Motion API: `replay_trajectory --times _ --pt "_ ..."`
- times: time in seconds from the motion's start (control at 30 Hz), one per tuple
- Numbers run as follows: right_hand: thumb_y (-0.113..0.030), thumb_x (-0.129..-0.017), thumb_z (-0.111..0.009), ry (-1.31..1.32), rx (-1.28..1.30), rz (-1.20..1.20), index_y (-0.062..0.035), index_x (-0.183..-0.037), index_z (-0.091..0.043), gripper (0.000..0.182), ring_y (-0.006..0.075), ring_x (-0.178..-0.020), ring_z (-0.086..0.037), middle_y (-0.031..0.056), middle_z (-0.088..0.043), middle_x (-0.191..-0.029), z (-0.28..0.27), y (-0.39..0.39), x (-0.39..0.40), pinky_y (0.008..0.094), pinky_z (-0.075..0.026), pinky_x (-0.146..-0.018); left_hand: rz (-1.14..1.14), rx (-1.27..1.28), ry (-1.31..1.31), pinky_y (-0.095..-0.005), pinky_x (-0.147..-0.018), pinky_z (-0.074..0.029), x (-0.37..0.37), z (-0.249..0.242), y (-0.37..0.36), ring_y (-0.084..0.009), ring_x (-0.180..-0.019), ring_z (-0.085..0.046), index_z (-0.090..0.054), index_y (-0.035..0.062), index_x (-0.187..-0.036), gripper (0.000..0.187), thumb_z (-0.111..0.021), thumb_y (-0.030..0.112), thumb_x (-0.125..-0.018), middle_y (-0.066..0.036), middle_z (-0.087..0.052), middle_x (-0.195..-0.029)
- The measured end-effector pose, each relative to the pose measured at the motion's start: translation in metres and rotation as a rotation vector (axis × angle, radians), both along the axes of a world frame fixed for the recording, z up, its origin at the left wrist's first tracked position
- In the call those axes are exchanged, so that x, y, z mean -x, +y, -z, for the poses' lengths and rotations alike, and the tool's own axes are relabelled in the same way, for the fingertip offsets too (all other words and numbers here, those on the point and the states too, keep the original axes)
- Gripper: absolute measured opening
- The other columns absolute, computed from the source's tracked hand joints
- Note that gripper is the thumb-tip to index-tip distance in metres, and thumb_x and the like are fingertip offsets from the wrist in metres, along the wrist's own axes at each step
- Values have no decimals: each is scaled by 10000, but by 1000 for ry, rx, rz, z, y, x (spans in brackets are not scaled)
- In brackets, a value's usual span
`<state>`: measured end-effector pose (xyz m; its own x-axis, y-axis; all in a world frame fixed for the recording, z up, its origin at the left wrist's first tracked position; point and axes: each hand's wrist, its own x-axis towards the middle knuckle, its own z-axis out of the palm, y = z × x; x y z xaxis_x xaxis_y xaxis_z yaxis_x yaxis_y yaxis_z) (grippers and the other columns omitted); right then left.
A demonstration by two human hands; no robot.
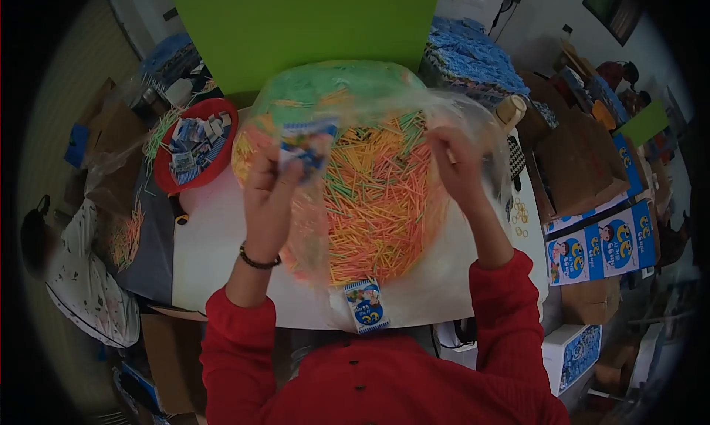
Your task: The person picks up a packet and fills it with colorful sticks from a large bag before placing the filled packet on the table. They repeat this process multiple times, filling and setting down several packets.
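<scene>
A large clear plastic bag [319,236] lies on the white table, spread wide and full of thin pink, yellow, orange and green sticks [377,203]. Over its left side, my left hand [270,184] grips a small blue, printed packet [307,145] between thumb and fingers. At the bag's right side is my right hand [456,162], fingers bent and drawn together; what they pinch, if anything, is too small to make out. Another small blue-and-white packet [366,305] rests at the table's front edge, below the sticks.
A red basin [231,133] of small packets stands left of the bag. Rubber bands [521,212] lie at the table's right edge. Behind rises a green panel [303,22]. Cardboard boxes [580,159] are stacked at right. Another person [92,277] is at far left.
</scene>
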<state>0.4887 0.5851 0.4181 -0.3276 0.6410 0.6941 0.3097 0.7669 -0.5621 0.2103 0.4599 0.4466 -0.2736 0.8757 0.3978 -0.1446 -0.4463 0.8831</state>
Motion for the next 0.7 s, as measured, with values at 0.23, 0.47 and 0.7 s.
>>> replay_trajectory --times 0.23,0.47,0.7 --pt "-7 -810 -566 -453 -63 218 -28 -1091 -594 283 331 -1002 -593 121 -622 -1088 66 52 -19 395 -484 -848 118 331 -62 -275 -836 -519 1 117 -29 -137 -982 -622 -526 17 -1079 184 -515 -35 -902 -80 -630 -1083" --pt "-53 -758 -567 -851 -373 316 -26 -996 -610 243 239 -1076 -543 105 -564 -1119 56 67 -11 343 -452 -900 135 495 -274 -325 -861 -538 -6 94 -68 -172 -984 -636 -515 9 -1177 293 -529 -38 -888 -91 -638 -1084" --pt "-79 -773 -552 -870 -537 210 -15 -982 -593 223 253 -1098 -531 108 -558 -1124 76 79 -22 340 -424 -938 272 574 -450 -333 -883 -526 -37 105 -103 -187 -999 -643 -547 -4 -1166 243 -525 8 -924 -107 -649 -1109"
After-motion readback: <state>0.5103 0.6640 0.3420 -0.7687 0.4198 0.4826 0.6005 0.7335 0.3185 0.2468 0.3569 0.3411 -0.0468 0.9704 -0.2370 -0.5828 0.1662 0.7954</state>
